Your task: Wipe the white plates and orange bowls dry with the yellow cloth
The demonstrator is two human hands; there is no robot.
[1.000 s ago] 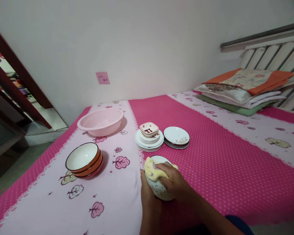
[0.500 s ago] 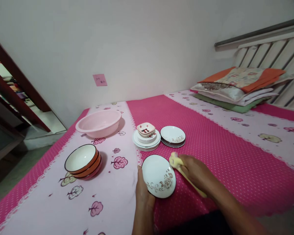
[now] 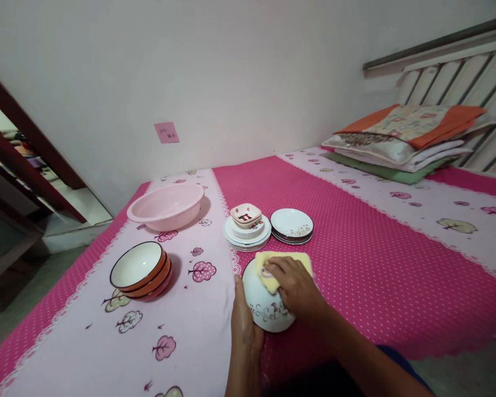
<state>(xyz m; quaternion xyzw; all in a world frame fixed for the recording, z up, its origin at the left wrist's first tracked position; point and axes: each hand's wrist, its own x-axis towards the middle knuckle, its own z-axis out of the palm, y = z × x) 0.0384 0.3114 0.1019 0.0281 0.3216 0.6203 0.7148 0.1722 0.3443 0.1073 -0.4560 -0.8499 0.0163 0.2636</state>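
Note:
My left hand (image 3: 246, 317) grips the left edge of a white plate (image 3: 268, 311) with a dark rim and a brown flower pattern. The plate is tilted up towards me. My right hand (image 3: 295, 286) presses a yellow cloth (image 3: 287, 262) onto the plate's upper face, fingers bunched on the fabric. Just beyond the plate stands a pile of white plates (image 3: 248, 241) with small bowls (image 3: 246, 214) on top. To the right of that pile sits a stack of dark-rimmed plates (image 3: 291, 225) with the same flower pattern.
At the left are stacked orange bowls (image 3: 140, 270) with white insides. Behind them rests a pink basin (image 3: 167, 207). Folded pillows and bedding (image 3: 405, 138) lie at the far right by the headboard. A pink note (image 3: 166, 132) is stuck on the wall.
My right hand has moved left from beside the plate onto its face, and the yellow cloth is now spread over the upper part. My left hand still holds the plate.

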